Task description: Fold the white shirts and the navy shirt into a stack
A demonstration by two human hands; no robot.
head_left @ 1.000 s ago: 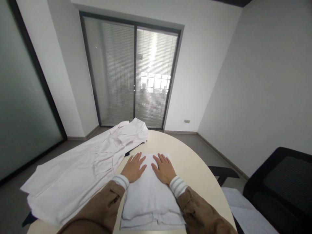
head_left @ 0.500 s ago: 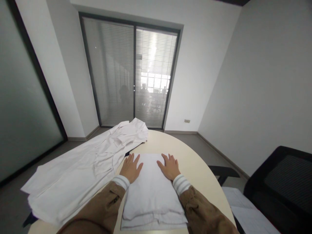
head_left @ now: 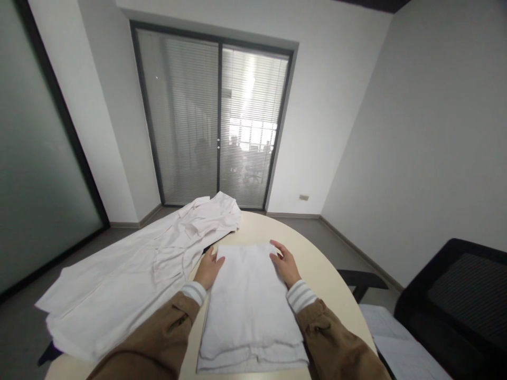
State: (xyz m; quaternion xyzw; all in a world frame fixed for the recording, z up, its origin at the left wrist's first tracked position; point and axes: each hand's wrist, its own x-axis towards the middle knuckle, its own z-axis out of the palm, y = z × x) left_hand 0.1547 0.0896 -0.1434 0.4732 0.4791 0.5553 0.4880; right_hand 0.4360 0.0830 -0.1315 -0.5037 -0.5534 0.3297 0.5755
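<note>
A folded white garment (head_left: 249, 295) lies on the round table in front of me, its layered edges towards me. My left hand (head_left: 208, 267) grips its far left corner, thumb on top and fingers round the side. At the far right corner, my right hand (head_left: 285, 262) holds the cloth the same way, with fingers curled over the edge. The undersides of both grips are hidden. Left of the folded garment, a long white coat-like garment (head_left: 130, 279) is spread out, close to my left hand and forearm.
The pale round table (head_left: 317, 285) carries both garments; the spread one overhangs its left side. A black mesh chair (head_left: 459, 301) with an armrest stands at the right, white cloth (head_left: 400, 338) on its seat. Beyond the table is a glass partition with blinds (head_left: 214, 121).
Both hands were lying flat with spread fingers on the folded garment. They have moved outward to its far corners and closed on them.
</note>
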